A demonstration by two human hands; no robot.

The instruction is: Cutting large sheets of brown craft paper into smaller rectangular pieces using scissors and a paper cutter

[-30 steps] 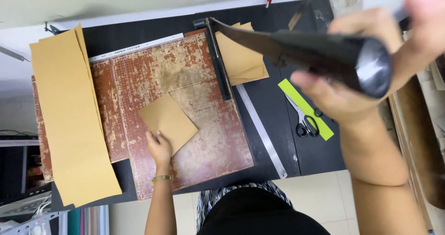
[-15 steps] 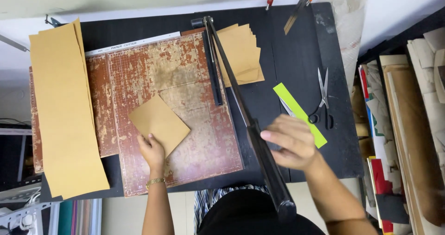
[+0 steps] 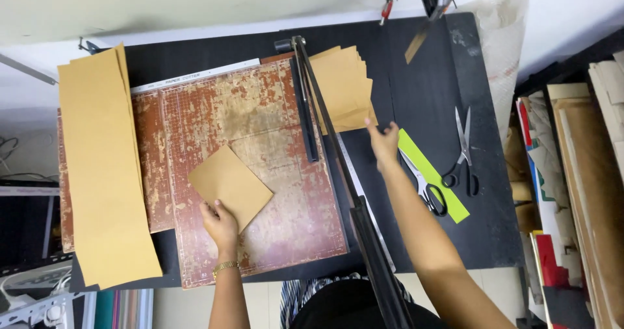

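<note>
Right hand has left the cutter arm for tan sheets.

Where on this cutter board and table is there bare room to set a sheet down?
Free: the cutter board above the cut piece under the left hand, and the black table between the paper stack and scissors. Crowded: the left edge under long strips, and around the right hand by the green ruler.
</note>
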